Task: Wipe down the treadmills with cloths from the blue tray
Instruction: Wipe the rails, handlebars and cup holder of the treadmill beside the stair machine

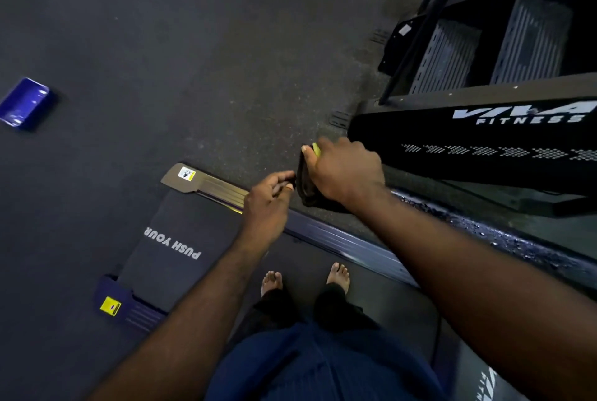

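Observation:
I stand barefoot on a treadmill belt printed "PUSH YOUR". My right hand grips a dark cloth with a yellow-green edge showing at the knuckles; the cloth hangs below the fist. My left hand is just left of it, its fingertips pinching the cloth's lower edge. The blue tray lies on the dark floor at the far left, well away from both hands; it looks empty.
A second machine marked "VIVA FITNESS" stands to the right, with ridged steps behind it. The treadmill's side rail runs diagonally under my arms. Speckled rubber floor spreads ahead.

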